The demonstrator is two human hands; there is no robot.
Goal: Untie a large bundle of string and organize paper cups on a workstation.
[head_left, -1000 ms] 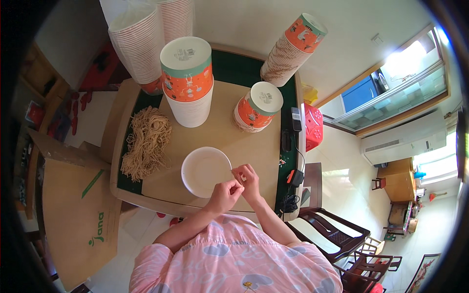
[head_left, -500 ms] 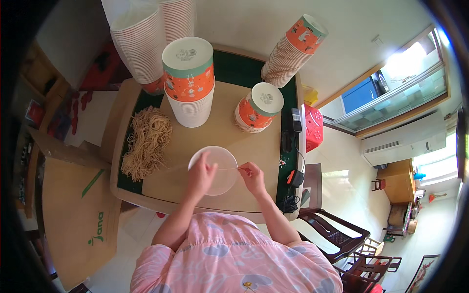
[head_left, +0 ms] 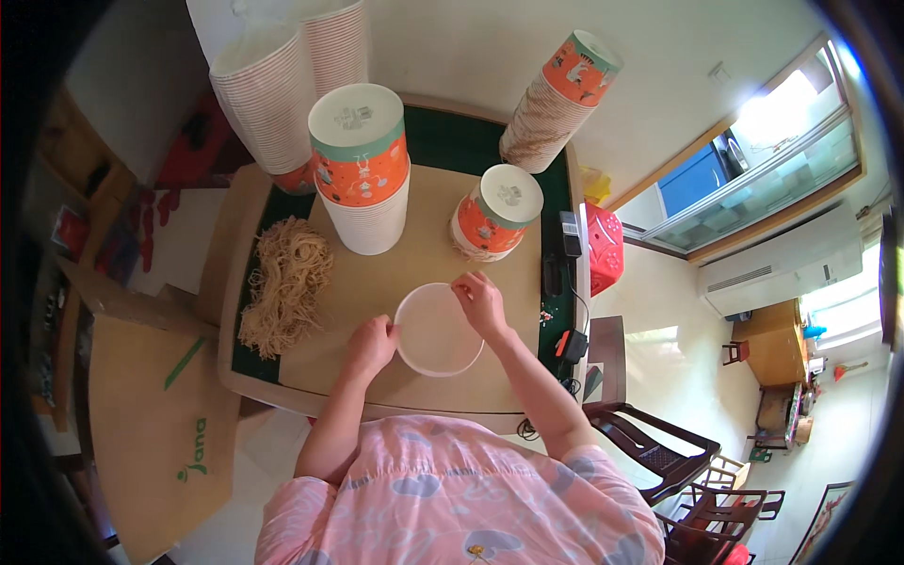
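Note:
A round white paper tub (head_left: 438, 344) stands on the table right in front of me, its open mouth facing up. My left hand (head_left: 373, 347) is closed at the tub's left rim, thumb and fingers gripping the edge. At the far right rim is my right hand (head_left: 480, 303), its fingertips pinched together. Whatever lies in that pinch is too small to make out. To the left of the tub lies a loose bundle of beige string (head_left: 287, 287). Beyond the tub stand two stacks of upside-down orange-and-green tubs, a tall one (head_left: 363, 188) and a short one (head_left: 499, 212).
Another tub stack (head_left: 560, 99), wrapped in string, leans at the far right corner. Tall bagged stacks (head_left: 264, 99) rise at the far left. Chargers and cables (head_left: 570, 344) line the table's right edge. A cardboard box (head_left: 160, 424) stands left, a dark wooden chair (head_left: 650, 447) right.
A thin string was stretched between my hands over the tub; it no longer shows clearly. My left hand has moved down to the left rim, my right hand up to the far rim.

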